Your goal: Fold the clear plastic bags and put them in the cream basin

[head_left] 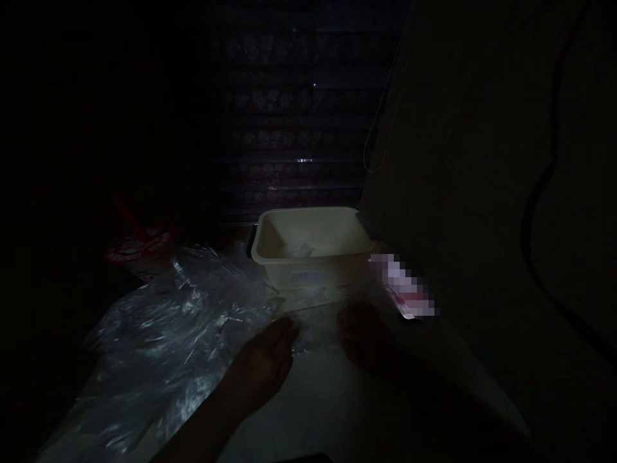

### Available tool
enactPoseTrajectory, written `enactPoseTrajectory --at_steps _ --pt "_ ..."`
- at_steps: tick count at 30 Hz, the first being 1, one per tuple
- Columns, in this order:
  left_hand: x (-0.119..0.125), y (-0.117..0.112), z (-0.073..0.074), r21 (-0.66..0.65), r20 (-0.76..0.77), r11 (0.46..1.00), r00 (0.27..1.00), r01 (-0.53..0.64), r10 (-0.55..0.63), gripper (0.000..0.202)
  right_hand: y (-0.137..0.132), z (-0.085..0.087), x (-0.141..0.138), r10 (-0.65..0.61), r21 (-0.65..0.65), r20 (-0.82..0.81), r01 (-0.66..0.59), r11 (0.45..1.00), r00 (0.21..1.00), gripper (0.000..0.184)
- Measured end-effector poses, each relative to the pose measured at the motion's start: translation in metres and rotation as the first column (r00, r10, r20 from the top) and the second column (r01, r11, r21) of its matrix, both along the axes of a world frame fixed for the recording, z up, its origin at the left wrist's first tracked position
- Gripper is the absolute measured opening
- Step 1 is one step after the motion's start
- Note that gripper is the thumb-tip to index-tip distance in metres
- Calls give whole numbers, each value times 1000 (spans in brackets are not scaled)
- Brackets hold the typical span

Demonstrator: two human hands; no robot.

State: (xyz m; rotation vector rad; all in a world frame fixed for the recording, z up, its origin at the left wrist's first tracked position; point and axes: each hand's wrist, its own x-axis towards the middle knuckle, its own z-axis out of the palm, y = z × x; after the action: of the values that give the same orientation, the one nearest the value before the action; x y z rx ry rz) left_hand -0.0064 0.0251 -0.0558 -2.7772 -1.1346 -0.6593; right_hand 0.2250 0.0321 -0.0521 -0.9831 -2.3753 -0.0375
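Note:
In dim light, a small clear plastic bag (315,329) lies low over the table, stretched between my two hands. My left hand (267,360) is closed at its left edge, thumb and fingers pressed together. Curled fingers of my right hand (362,334) are at its right edge; deep shadow hides much of that hand. Just beyond both hands stands a cream plastic tub (313,270), with a little clear plastic inside it. A large heap of crinkled clear plastic bags (187,341) spreads beside my left forearm.
A sealed drink cup (139,247) with a red straw stands at the far left. A lit, blurred-out phone-like item (405,289) is right of the tub. Behind are a dark slatted blind (289,128), its hanging cord, and a wall (457,193) with a dark cable.

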Motion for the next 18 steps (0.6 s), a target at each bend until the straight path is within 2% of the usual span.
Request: enactPoseTrajectory --at_steps 3,6,13,18 --pt "4 2 1 26 84 1000 996 -6 4 26 -2 1 -1 -5 -22 -6 5 1000 1000 8" --pt "6 4 1 -7 148 1000 989 -27 28 24 -7 3 -3 -37 -20 17 38 999 999 8" --pt "-1 3 -4 73 33 997 999 21 -23 25 -13 5 -7 -16 36 128 12 999 992 19" --pt "1 0 5 88 4 995 999 51 -52 25 -12 -2 -4 0 7 143 -1 1000 990 23"
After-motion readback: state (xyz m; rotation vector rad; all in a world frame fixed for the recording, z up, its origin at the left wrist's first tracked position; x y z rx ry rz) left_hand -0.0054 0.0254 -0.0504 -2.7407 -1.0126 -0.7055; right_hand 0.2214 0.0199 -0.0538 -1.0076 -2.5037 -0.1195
